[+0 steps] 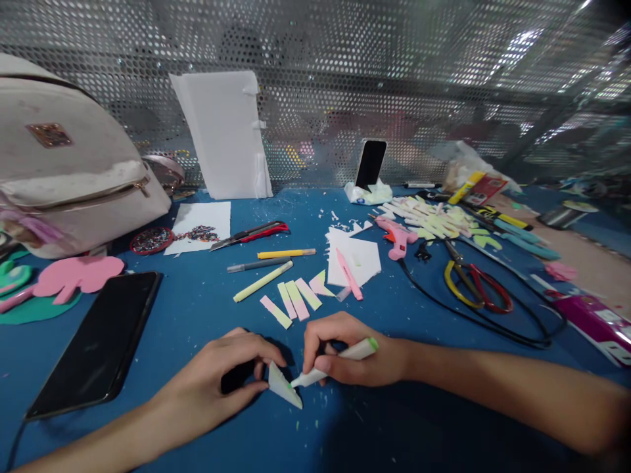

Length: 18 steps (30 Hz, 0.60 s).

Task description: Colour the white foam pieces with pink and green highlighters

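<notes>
My left hand (236,371) pinches a small white triangular piece (284,386), perhaps foam or card, by its left edge just above the table. In my right hand (345,351) is a white highlighter (357,351) with a green end, held like a pen. Its green tip meets the right edge of the triangle. Beyond my hands lie several short strips (297,300) coloured pink and pale yellow-green. A pale yellow marker (263,281), a grey pen (259,264) and a yellow pencil-like stick (286,253) rest behind them. A pink highlighter (349,272) lies across a white sheet piece (367,257).
A black phone (98,341) lies left of my left hand, near a pale backpack (73,164). A red-black utility knife (251,233) lies at the back. To the right are a pink glue gun (396,236) with its black cord, red-yellow pliers (476,282) and a heap of strips (428,217).
</notes>
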Motion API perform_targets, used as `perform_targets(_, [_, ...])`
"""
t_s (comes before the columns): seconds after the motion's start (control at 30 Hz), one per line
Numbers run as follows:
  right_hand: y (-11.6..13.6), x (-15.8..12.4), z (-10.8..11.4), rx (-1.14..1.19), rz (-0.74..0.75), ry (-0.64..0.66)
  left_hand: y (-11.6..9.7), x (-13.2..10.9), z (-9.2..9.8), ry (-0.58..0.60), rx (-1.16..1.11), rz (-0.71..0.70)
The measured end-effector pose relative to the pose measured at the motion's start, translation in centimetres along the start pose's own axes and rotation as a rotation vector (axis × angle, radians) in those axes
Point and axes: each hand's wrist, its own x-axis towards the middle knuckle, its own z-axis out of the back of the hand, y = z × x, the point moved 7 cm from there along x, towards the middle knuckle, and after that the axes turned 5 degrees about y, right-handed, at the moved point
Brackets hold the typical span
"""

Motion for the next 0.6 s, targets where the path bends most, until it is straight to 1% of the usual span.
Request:
perform_targets(0.13, [0.1,0.0,-0.2,-0.016,0.012,0.026,0.0,0.2,-0.2,0.019,-0.002,0.039])
perform_targets(0.33, [0.3,0.2,-0.2,-0.041,0.041,0.067,0.3,0.1,-0.1,0.001,-0.003,0.022])
perform_targets(0.5, [-0.2,0.3,-0.9,0.087,0.038,0.135,0.5,0.2,-0.2,0.032,-0.002,0.037])
perform_targets(0.6, [-0.3,0.4,-1.3,0.169,0.069,0.159,0.6,0.3,-0.2,0.068,0.012,0.047])
